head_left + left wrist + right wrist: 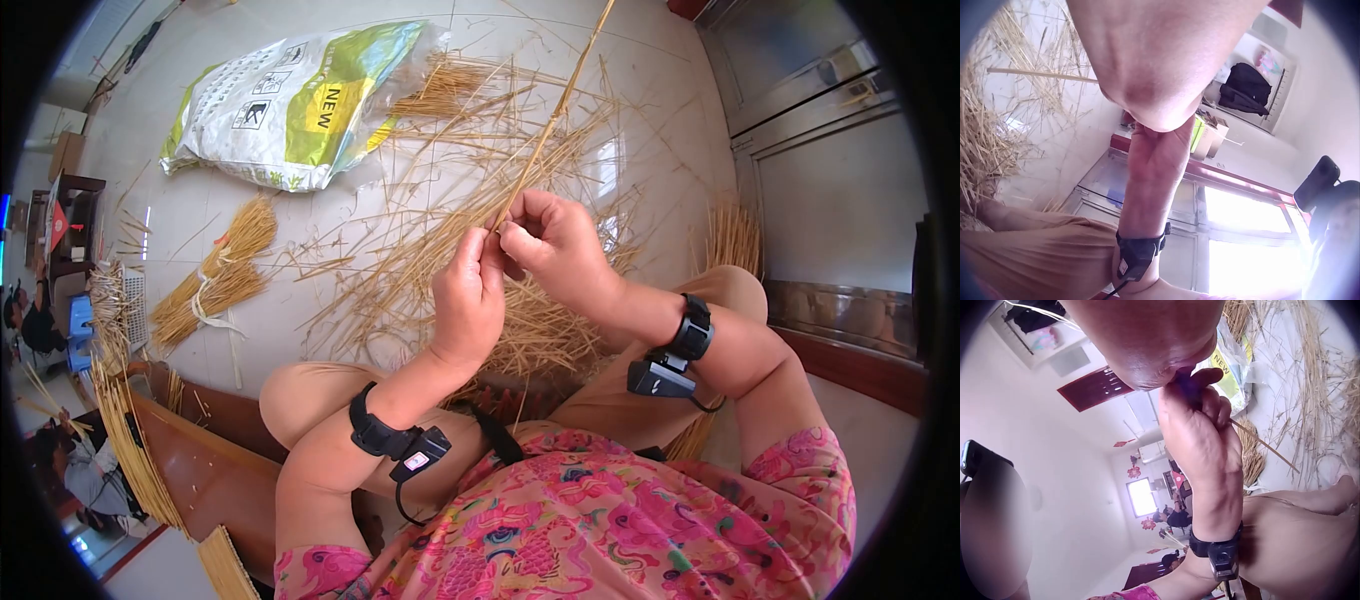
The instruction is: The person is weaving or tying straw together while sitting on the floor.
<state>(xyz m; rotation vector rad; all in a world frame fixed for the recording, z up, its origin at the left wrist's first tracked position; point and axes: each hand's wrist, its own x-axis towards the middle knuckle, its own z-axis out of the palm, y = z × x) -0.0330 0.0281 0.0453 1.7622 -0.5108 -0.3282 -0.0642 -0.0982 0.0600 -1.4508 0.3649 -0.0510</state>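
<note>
In the head view, my left hand [470, 295] and right hand [562, 245] meet fingertip to fingertip above the floor. Both pinch the lower end of a long, thin bunch of straw stalks [562, 105], which slants up and away toward the top of the view. The pinched end is mostly hidden by the fingers. From the right wrist, my left hand [1204, 434] shows with curled fingers, and a single stalk [1266, 447] sticks out beside it. The left wrist view has a stalk [1041, 74] reaching out past my left hand [1154, 56].
Loose straw [545, 330] is strewn over the tiled floor beneath my hands. A white and green plastic sack [270, 110] with straw at its mouth lies at upper left. Tied straw bundles [215, 270] lie left, near a brown wooden bench [215, 455]. Metal cabinet doors [840, 200] stand right.
</note>
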